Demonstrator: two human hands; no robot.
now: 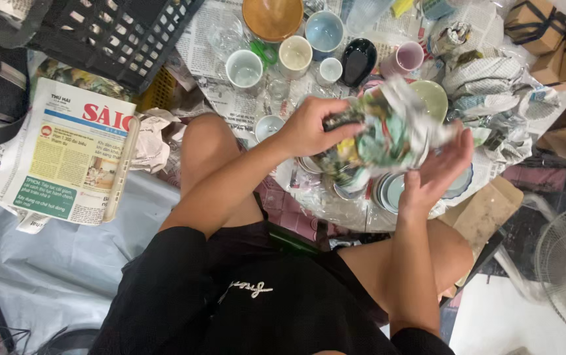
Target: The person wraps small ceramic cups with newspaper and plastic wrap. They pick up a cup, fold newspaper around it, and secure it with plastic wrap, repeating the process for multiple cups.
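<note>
A crumpled newspaper bundle [378, 135], colourful and creased, is hanging above the person's knees, over a stack of plates [391, 190] lying on the paper-covered floor. What is wrapped inside is hidden. The left hand [309, 128] is gripping the bundle's left end, its fingers closing down into the creased paper. The right hand [437, 171] is cupping the bundle from below and to the right, its palm turned up and its fingers spread wide rather than clenched. So the bundle is lying between the two hands, its longer axis running roughly left to right, with both hands touching it. Beyond it, cups and bowls are crowding the floor: a white mug [244, 68], a blue bowl [324, 31], a black dish [358, 60]. A folded newspaper [72, 154] is lying well apart on the left, near a black crate [115, 33].
</note>
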